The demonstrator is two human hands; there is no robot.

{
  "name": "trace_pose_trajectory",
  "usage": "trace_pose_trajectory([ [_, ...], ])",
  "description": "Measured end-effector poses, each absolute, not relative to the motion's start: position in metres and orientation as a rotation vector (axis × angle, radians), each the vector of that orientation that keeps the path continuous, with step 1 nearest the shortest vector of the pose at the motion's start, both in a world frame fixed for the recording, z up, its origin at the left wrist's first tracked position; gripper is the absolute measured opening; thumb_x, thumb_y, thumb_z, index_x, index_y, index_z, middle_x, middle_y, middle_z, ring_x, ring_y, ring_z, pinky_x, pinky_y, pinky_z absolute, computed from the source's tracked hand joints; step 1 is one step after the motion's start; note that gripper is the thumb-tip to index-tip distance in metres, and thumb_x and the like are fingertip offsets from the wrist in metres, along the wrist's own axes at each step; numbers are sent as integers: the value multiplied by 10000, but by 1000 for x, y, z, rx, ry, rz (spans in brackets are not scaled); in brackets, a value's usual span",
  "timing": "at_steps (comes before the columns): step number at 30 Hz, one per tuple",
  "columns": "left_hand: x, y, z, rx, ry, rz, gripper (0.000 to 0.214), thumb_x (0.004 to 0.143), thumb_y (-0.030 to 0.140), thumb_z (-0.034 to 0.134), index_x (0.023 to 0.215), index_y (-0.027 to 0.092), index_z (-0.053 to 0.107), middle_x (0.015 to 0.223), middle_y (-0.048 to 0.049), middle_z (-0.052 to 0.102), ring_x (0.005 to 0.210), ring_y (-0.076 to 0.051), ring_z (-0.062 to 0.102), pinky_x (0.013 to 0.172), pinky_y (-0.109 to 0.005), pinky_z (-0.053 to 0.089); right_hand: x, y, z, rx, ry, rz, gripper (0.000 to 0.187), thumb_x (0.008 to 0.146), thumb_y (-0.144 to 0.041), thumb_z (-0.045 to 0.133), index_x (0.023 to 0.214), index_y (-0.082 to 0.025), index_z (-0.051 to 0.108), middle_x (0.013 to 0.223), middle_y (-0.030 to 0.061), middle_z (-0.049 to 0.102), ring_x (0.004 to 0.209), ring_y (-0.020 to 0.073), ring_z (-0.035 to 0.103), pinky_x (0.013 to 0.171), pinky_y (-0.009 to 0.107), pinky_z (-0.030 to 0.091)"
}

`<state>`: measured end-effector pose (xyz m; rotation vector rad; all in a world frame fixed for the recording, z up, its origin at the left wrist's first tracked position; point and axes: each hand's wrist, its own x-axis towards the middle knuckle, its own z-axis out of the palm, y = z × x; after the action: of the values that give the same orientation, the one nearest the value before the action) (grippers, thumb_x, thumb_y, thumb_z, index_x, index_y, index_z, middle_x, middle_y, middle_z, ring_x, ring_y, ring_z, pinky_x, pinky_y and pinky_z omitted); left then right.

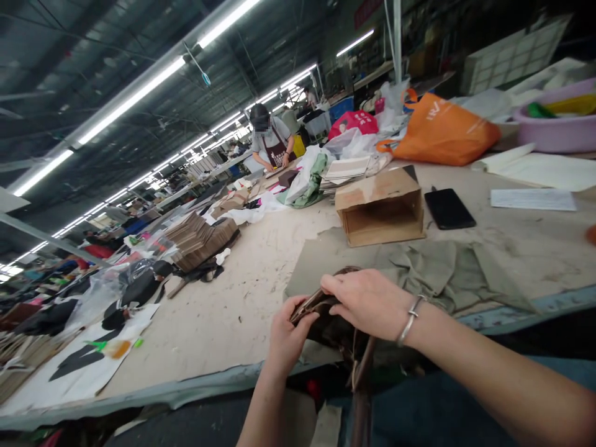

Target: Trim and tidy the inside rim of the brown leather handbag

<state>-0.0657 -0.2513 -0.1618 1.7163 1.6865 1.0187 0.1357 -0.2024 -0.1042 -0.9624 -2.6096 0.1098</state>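
Observation:
At the table's near edge both hands are on a dark brown leather-like piece (308,307), with a folded or layered edge. My left hand (287,335) pinches its left end between thumb and fingers. My right hand (370,303), with a silver bangle at the wrist, is closed on the upper edge, fingers bent over it. Below them the piece hangs dark and partly hidden, and a brown strap-like length (361,403) with thin cords drops past the table edge. Under the hands lies olive-grey cloth (437,270), crumpled at right.
Beyond the cloth stands an open cardboard box (382,208), beside a black phone (449,208). An orange bag (447,130) and a purple basin (556,133) sit back right. Stacked brown pieces (200,239) and a glue bottle (114,349) lie left. Another person (274,143) works farther back.

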Motion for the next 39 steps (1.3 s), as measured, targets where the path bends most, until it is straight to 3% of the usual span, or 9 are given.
trace_pose_trajectory([
  [7,-61,-247,-165,1739,1626,1005,196,804,210,584,989,215,521,885,16,607,837,-137,564,752,-267,433,127,-201,-110,-781,-2681,136,141,838,-196,539,976,-226,529,834,-2,655,750,178,613,533,280,266],
  [10,-61,-247,-169,1709,1558,1102,238,814,192,580,1027,221,478,1076,-30,578,952,-153,573,840,-310,447,126,-197,-112,-844,-2675,175,74,833,-193,527,898,-212,557,834,11,662,761,178,612,537,283,255],
  [14,-63,-250,-175,1792,1348,1330,195,801,139,600,930,223,481,1345,-62,400,1164,-211,511,971,-400,422,129,-194,-114,-910,-2639,201,69,817,-166,504,856,-213,538,788,3,661,722,168,605,523,284,230],
  [20,-74,-249,-174,2094,1223,1294,184,793,67,585,900,217,582,1306,-71,443,1115,-211,556,943,-382,466,134,-193,-113,-870,-2648,214,131,832,-153,465,855,-237,564,769,-6,643,697,155,581,535,283,236],
  [28,-80,-247,-167,2238,1278,1228,235,780,56,592,945,224,581,1201,-72,549,1093,-182,554,926,-348,465,140,-193,-114,-792,-2653,287,212,812,-137,485,899,-269,627,813,0,652,748,155,577,575,270,275],
  [39,-85,-246,-162,2272,1220,1088,174,797,47,554,844,213,580,1263,-81,494,1043,-179,567,875,-349,477,143,-197,-115,-808,-2604,340,159,834,-161,470,851,-244,604,773,-7,640,710,142,564,569,267,268],
])
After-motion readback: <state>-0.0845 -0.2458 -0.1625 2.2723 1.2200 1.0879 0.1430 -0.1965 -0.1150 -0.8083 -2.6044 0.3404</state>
